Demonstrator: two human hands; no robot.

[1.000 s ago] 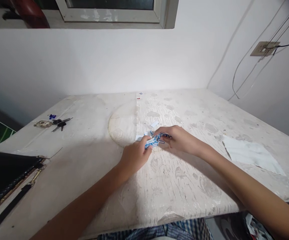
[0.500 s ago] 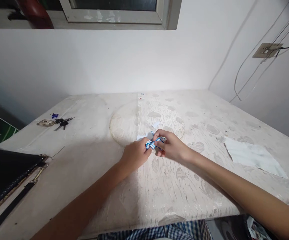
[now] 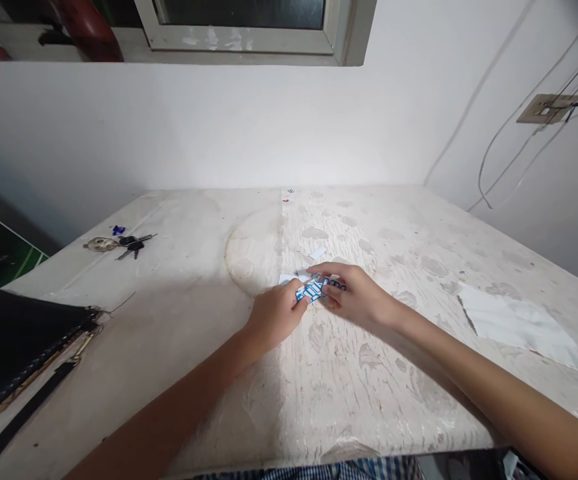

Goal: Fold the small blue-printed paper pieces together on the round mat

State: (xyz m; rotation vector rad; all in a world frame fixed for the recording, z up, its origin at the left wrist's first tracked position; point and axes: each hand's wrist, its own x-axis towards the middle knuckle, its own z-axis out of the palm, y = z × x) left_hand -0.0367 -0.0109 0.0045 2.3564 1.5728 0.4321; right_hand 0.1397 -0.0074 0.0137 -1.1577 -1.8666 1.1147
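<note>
Over the middle of the table, my left hand (image 3: 276,313) pinches a small flat piece with blue lines on white (image 3: 310,290), which looks like cut paper or a sticker. At its right side my right hand (image 3: 356,290) is curled, with a dark-blue-outlined strip (image 3: 337,285) at its fingers. Whether strip and piece are joined, I cannot tell. Just beyond my fingers lie small white scraps (image 3: 287,278), partly covered by my hands. Another white scrap (image 3: 317,253) lies a little farther off.
Keys with a fob (image 3: 131,245) and a small blue object (image 3: 118,230) lie at left. Nearer is a black case with a strap (image 3: 23,340). A white cloth or paper sheet (image 3: 523,327) lies at right. Cables hang from a wall socket (image 3: 549,109).
The blue-and-white piece has been turned and shows more of its face. My right fingers have shifted right along it and straightened a little. The whole view has moved slightly.
</note>
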